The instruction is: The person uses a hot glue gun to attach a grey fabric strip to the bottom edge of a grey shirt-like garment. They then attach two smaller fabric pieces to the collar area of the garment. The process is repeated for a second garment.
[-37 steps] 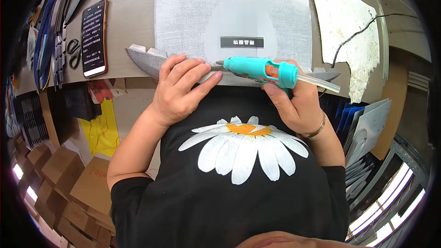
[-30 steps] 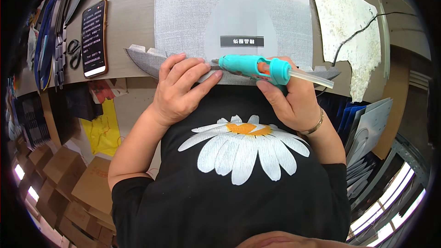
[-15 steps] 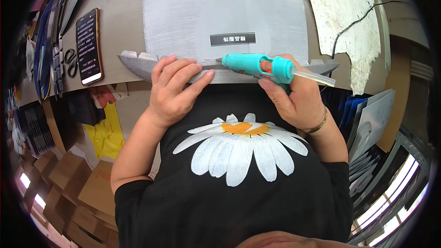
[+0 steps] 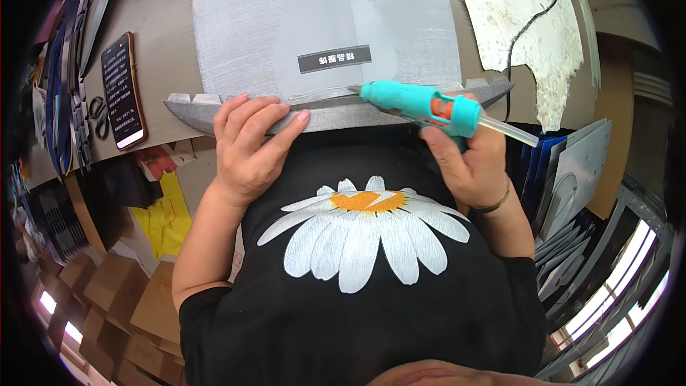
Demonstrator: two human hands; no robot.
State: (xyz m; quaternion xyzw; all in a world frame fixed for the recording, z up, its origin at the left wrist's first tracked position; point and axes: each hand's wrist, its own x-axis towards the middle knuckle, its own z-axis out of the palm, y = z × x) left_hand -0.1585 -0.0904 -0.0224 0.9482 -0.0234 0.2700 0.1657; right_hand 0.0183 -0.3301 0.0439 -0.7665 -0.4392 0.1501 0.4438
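My right hand (image 4: 477,164) is closed around a turquoise hot glue gun (image 4: 407,102) with orange parts and a clear glue stick (image 4: 509,131) poking out of its back. The nozzle points left, at the near folded edge of a silvery grey sheet (image 4: 243,36). A thin shiny line runs along that edge, left of the nozzle. Along the near side a grey folded flap (image 4: 336,116) stretches left to right, notched at both ends. My left hand (image 4: 250,143) rests on the flap's left part, fingers apart. A dark label (image 4: 334,58) lies on the sheet.
A phone (image 4: 123,93) and black scissors (image 4: 98,117) lie on the table at left, near stacked folded pieces (image 4: 68,64). At right are a stained white sheet (image 4: 529,21) and a black cord (image 4: 511,57). Cardboard boxes (image 4: 114,275) stand low at left.
The glue gun has moved right along the sheet's folded edge, and the shiny line behind its nozzle is longer. My left hand stays on the flap. The whole view has shifted slightly.
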